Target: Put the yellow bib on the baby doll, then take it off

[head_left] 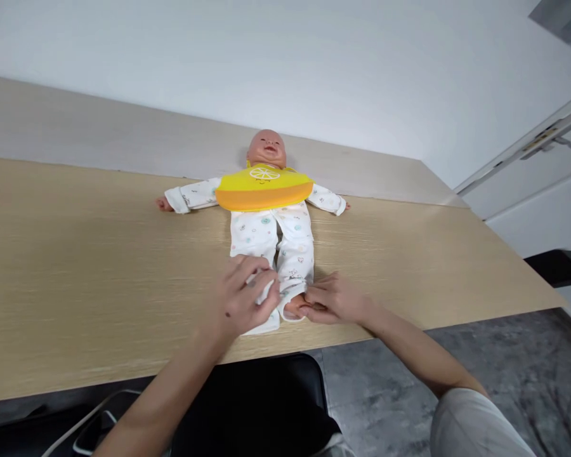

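A baby doll [271, 216] lies on its back on the wooden table [76, 266], arms spread, head toward the wall. It wears a white patterned sleepsuit and a yellow-and-orange bib [263, 188]. My left hand [245, 298] is closed over the cuff of the doll's left-side trouser leg near the table's front edge. My right hand [334, 298] pinches the doll's bare foot [295, 307] that sticks out of the other leg.
The table runs along a white wall with a low beige backboard [99, 136]. A black chair [247, 406] sits under the front edge. White cabinet doors [537, 171] stand at the right, grey floor below them.
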Demonstrator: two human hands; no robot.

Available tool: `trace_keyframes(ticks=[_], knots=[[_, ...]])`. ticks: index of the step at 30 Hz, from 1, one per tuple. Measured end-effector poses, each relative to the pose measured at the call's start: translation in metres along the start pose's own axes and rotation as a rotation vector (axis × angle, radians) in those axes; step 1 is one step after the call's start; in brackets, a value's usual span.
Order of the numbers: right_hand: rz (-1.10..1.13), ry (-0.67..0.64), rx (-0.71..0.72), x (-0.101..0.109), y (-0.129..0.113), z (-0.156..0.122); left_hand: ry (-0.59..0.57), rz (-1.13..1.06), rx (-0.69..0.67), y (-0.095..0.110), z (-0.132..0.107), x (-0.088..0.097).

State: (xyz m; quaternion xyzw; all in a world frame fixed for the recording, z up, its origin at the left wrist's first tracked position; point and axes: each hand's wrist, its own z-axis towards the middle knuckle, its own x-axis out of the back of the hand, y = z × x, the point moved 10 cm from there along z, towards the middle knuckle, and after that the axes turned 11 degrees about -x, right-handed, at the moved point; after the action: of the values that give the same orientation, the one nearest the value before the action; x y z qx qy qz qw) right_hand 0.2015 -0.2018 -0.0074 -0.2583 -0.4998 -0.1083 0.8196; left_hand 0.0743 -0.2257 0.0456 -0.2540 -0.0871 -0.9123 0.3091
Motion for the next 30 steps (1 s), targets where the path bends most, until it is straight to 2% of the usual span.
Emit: trace_keyframes(ticks=[5, 11, 16, 20, 25, 30], knots=[[0.384, -0.436, -0.272, -0.007, 0.034, -0.009, 0.133, 0.085, 0.137, -0.026, -0.011, 0.021], [0.636, -0.697, -0.551, -0.002, 0.074, -0.034, 0.063, 0.035, 0.107, -0.024, -0.012, 0.007], [0.655, -0.739, -0.659, 0.007, 0.107, -0.052, 0.096, 0.045, 0.131, -0.029, -0.013, 0.010], [0.582, -0.721, -0.709, 0.023, 0.133, -0.060, 0.099, -0.004, 0.190, -0.046, -0.016, 0.010], [0.477, -0.760, -0.729, 0.035, 0.160, -0.056, 0.091, -0.038, 0.354, -0.097, -0.032, 0.013], [0.297, -0.829, -0.760, 0.044, 0.192, -0.046, 0.046, 0.003, 0.464, -0.153, -0.060, 0.013]])
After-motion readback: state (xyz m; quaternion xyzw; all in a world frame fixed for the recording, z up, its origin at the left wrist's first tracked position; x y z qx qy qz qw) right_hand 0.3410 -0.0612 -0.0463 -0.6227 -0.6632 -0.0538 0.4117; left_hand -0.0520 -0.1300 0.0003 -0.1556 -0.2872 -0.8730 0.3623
